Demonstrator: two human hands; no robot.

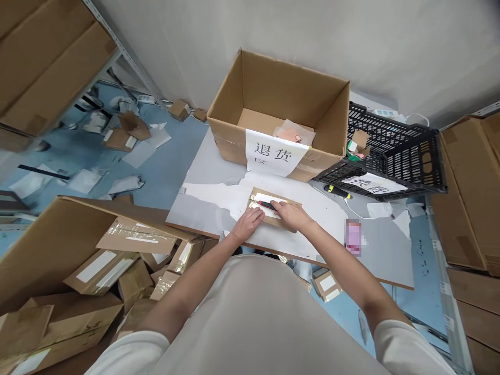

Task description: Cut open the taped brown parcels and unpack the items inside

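On the table in front of me lies a small, flat cardboard box (274, 221) with a white label and shiny tape at its left end. My left hand (249, 223) holds the box at its left front corner, fingers bent over the edge. A red and black utility knife (266, 204) is gripped in my right hand (291, 214), lying low across the label with its tip pointing left. The blade is too small to make out. Behind the small box stands a large open carton (226, 140) with a white paper sign.
A black plastic crate (433, 156) stands at the back right, a black and yellow tool (338, 191) before it. A pixelated pink item (353, 237) lies on the table's right side. At left, a big carton (35, 239) holds several boxes. Packaging litters the blue floor (156, 172).
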